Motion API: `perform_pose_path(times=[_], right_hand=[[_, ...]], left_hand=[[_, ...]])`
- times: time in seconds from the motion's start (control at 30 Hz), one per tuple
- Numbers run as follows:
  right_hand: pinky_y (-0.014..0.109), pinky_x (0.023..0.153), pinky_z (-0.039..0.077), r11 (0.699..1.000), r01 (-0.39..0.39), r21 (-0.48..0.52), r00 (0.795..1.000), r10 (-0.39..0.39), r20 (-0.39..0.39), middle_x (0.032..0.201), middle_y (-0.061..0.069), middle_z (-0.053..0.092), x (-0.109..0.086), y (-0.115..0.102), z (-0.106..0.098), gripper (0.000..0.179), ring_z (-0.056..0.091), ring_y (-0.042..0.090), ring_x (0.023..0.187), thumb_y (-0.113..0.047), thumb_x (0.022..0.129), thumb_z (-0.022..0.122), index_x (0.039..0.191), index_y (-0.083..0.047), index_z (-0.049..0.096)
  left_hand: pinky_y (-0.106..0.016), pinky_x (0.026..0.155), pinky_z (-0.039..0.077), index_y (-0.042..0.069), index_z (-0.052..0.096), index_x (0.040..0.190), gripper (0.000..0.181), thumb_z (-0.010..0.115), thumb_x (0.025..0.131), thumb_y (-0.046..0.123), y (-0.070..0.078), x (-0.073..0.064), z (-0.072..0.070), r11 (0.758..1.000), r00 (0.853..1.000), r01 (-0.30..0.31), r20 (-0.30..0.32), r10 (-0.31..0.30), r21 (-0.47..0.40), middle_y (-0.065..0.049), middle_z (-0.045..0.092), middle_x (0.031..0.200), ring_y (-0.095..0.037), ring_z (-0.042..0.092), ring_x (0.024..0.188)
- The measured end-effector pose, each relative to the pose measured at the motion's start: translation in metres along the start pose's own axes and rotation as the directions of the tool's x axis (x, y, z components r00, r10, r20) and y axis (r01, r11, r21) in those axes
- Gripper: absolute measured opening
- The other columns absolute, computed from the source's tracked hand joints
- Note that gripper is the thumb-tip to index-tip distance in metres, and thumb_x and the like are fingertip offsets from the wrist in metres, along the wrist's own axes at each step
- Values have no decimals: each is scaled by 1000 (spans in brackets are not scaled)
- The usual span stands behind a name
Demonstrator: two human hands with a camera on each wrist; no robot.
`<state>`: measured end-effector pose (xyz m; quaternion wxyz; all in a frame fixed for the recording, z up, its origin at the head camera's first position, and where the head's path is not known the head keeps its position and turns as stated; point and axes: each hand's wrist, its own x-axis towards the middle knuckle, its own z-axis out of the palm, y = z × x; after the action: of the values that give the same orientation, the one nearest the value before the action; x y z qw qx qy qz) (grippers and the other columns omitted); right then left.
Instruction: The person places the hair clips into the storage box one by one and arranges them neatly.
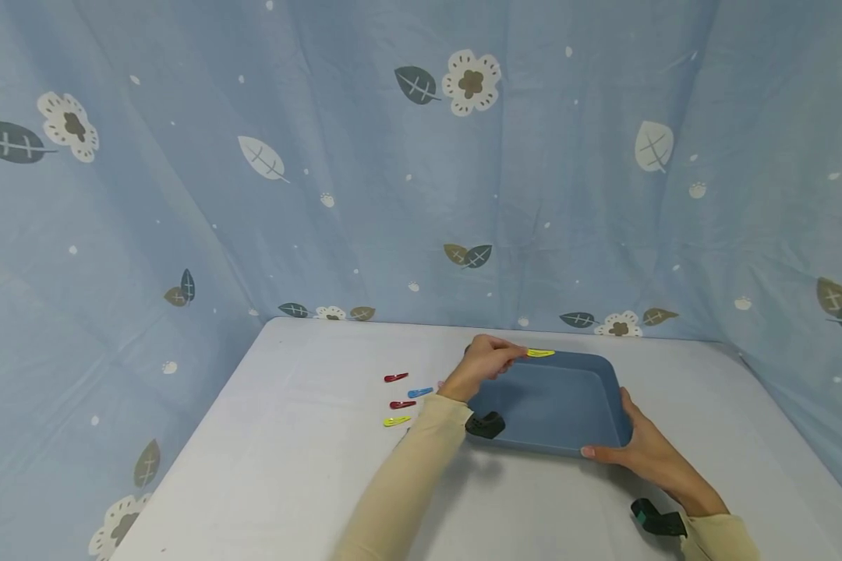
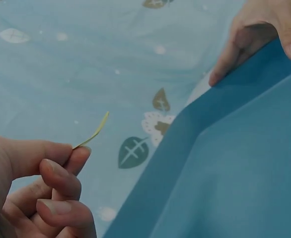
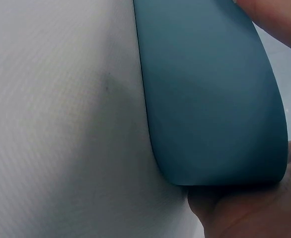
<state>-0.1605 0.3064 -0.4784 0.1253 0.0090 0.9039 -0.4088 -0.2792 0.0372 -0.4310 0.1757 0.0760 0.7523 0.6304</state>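
My left hand (image 1: 487,360) pinches a yellow snap hair clip (image 1: 540,353) by one end, over the far rim of the blue tray (image 1: 554,405). In the left wrist view the clip (image 2: 97,133) shows edge-on as a thin bent strip between thumb and forefinger, its free end pointing up. My right hand (image 1: 638,448) grips the tray's near right corner, thumb on the front rim and fingers along the right side. The right wrist view shows the tray's outer wall (image 3: 210,99) close over white cloth. My left forearm hides the tray's left edge.
Left of the tray lie a red clip (image 1: 396,377), a blue clip (image 1: 420,393), another red clip (image 1: 403,404) and a yellow clip (image 1: 396,421). A pink bit (image 1: 440,384) peeks out by the left wrist. Patterned blue curtain (image 1: 365,195) encloses the white table (image 1: 288,467).
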Motion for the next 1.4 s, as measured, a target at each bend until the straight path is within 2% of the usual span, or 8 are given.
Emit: perform_pose_path(times=[0.33, 0.5, 0.67, 0.73, 0.87, 1.13, 1.3, 1.4], right_hand=[[79, 114, 16, 1000, -11, 5, 1000, 11, 10, 165, 39, -12, 1, 1, -1, 137, 0, 65, 150, -40, 83, 85, 159, 5, -21], [79, 113, 18, 1000, -3, -4, 1000, 3, 12, 165, 40, -10, 1, 1, -2, 136, 2, 65, 150, -40, 83, 84, 159, 5, -20], [79, 113, 19, 1000, -8, -13, 1000, 8, 15, 165, 40, -10, 0, 1, -3, 136, 2, 66, 150, -41, 84, 83, 159, 5, -20], [79, 113, 19, 1000, -9, -17, 1000, 9, 14, 165, 41, -9, 0, 1, -3, 136, 3, 66, 149, -41, 84, 83, 159, 5, -20], [80, 113, 19, 1000, 2, -10, 1000, -1, 9, 164, 42, -8, 0, 1, -1, 136, 3, 67, 149, -40, 83, 84, 159, 6, -19], [79, 113, 21, 999, 10, -32, 1000, -10, -6, 164, 43, -5, -1, 0, -1, 136, 6, 67, 148, -42, 83, 84, 159, 6, -18], [79, 113, 20, 1000, 12, -26, 1000, -13, -5, 164, 42, -6, -1, 1, -1, 135, 6, 66, 149, -41, 83, 84, 159, 6, -18], [79, 113, 20, 1000, 6, -16, 1000, -6, 3, 165, 41, -8, -1, 1, -2, 136, 4, 66, 149, -41, 84, 84, 159, 4, -19]], left_hand=[[-28, 51, 25, 13, 83, 102, 19, 74, 96, 28, -8, 10, 15, 999, 999, 43, 5, -43, -11, 7, 41, 53, -9, 28, 47], [-28, 47, 24, 12, 84, 103, 18, 74, 95, 25, -12, 15, 22, 998, 998, 56, -5, -56, -4, 7, 31, 49, -11, 20, 44], [-28, 56, 30, 13, 84, 104, 21, 74, 95, 29, -18, 17, 28, 996, 996, 87, -23, -86, 26, 8, 37, 57, -11, 30, 58], [-28, 55, 30, 13, 84, 103, 21, 75, 95, 30, -20, 19, 30, 994, 995, 99, -28, -98, 38, 8, 37, 57, -10, 29, 57], [-27, 45, 23, 12, 84, 102, 19, 75, 95, 28, -23, 24, 34, 992, 993, 118, -31, -117, 45, 9, 29, 50, -10, 16, 44], [-26, 44, 20, 10, 84, 100, 19, 74, 96, 26, -27, 30, 42, 988, 990, 138, -46, -134, 74, 9, 24, 49, -9, 15, 41], [-26, 41, 19, 8, 84, 98, 18, 72, 97, 22, -28, 33, 46, 987, 990, 140, -47, -136, 83, 7, 28, 45, -9, 14, 39], [-26, 40, 20, 9, 84, 96, 17, 73, 97, 22, -29, 33, 48, 984, 989, 141, -58, -135, 109, 3, 52, 52, -8, 15, 37]])
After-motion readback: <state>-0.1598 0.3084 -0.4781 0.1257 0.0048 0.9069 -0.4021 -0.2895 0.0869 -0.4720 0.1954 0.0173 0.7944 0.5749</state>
